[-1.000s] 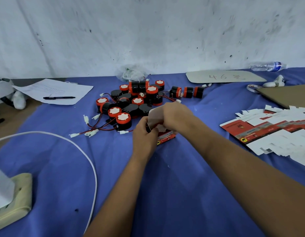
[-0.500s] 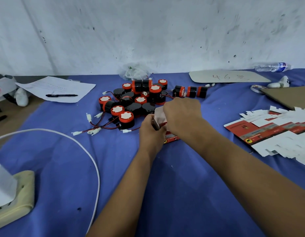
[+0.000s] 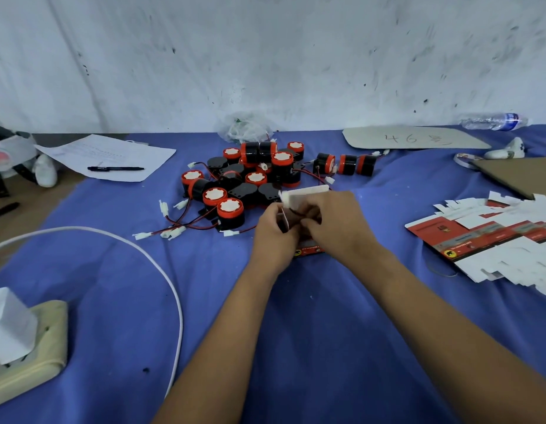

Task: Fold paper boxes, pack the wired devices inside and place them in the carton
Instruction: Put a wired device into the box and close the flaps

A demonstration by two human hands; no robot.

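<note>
Nearby, wired devices (image 3: 250, 179); flat boxes (image 3: 495, 240)

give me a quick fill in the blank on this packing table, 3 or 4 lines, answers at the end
1. Both hands, the left hand and the right hand, hold one small paper ____ over the cloth.
2. The black pen lies on a sheet of ____.
3. The pile of black devices have caps coloured ____.
4. The plastic bottle at the far right lies on its ____.

Missing words: box; paper; red; side
</note>
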